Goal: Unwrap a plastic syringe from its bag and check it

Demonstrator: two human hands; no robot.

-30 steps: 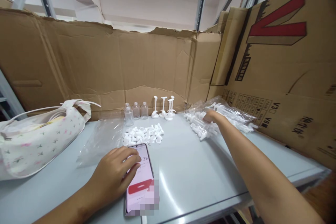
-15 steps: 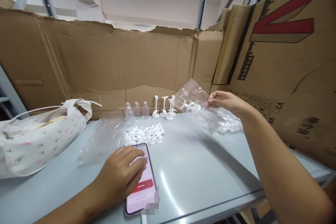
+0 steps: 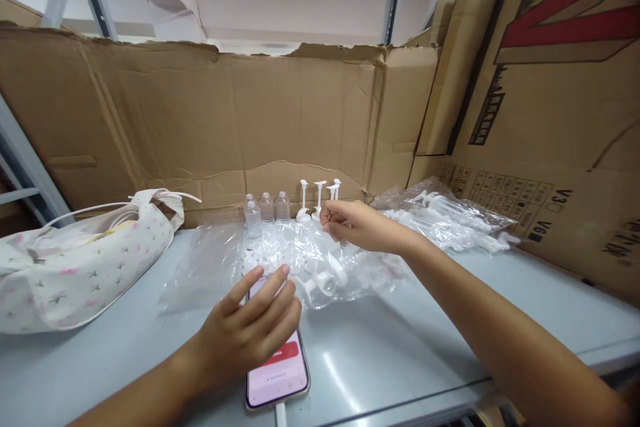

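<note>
The left hand (image 3: 250,337) lay palm down, fingers spread and stretched forward, forearm running back toward the lower left. Beyond and to its right, the right hand (image 3: 353,225) was pinched closed, its arm extended.

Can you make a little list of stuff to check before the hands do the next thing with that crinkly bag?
1. Right hand grips the clear bag: ok.
2. Left hand is free: not ok, it rests on the phone.
3. Small bottles stand upright: ok.
4. Bag mouth is open: cannot tell.
5. White caps stay uncovered: not ok, the bag lies over them.
</note>
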